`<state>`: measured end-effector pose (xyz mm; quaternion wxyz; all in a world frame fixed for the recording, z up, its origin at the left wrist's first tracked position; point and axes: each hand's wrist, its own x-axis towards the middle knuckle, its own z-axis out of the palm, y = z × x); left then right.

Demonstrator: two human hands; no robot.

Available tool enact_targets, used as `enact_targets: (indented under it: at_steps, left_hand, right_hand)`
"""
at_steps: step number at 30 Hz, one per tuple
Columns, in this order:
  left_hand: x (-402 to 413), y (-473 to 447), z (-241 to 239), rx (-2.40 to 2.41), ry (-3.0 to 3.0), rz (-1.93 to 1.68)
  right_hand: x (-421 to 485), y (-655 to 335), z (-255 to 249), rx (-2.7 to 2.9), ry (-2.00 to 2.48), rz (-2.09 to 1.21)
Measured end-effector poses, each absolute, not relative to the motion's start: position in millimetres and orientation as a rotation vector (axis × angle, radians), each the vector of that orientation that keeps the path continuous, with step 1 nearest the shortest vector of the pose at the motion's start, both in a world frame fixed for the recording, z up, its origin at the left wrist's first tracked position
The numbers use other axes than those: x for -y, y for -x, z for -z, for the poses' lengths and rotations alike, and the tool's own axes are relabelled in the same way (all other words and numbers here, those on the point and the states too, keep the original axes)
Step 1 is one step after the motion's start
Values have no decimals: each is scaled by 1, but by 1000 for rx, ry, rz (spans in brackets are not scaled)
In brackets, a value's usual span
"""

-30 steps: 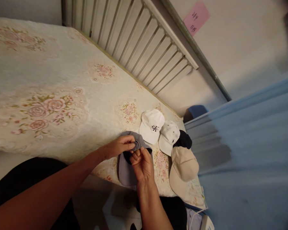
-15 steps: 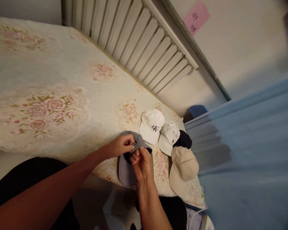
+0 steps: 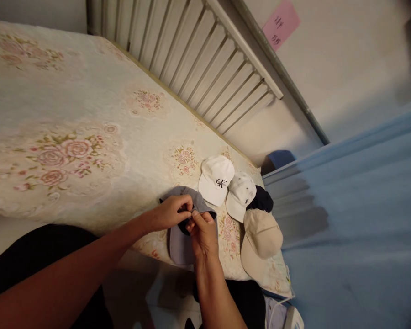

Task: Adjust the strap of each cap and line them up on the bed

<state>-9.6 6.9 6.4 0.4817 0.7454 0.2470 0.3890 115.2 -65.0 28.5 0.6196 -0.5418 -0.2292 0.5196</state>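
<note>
A grey cap lies upside down at the near edge of a floral mattress. My left hand and my right hand meet over its back opening. Both pinch the cap's rear strap between thumb and fingers, so both hands are closed on it. The strap itself is mostly hidden by my fingers. Just right of my hands lie a white cap with a black logo, a second white cap, a dark navy cap and a beige cap.
A slatted metal bed rail leans behind the mattress against a wall with a pink note. A blue curtain hangs at the right. Dark trousers and a floor show below the mattress edge.
My fingers have drawn closer together on the strap, and the small strap end seen between them half a second ago is now covered. The caps have not moved.
</note>
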Motion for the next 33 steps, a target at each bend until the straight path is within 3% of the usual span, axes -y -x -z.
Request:
enact_targets:
  at_steps: [6,14,33]
  left_hand:
    - [-10,11,-3,-832,-2064,-1268]
    - [-10,9,9,-1343,-2129,-921]
    - [5,0,16,-1174,-2208,-1263]
  right_hand:
    - [60,-129,-43,436,1104,-1133]
    - [65,-135,-56,478,971,-1121]
    - [60,-134,-70,514,750,-1192]
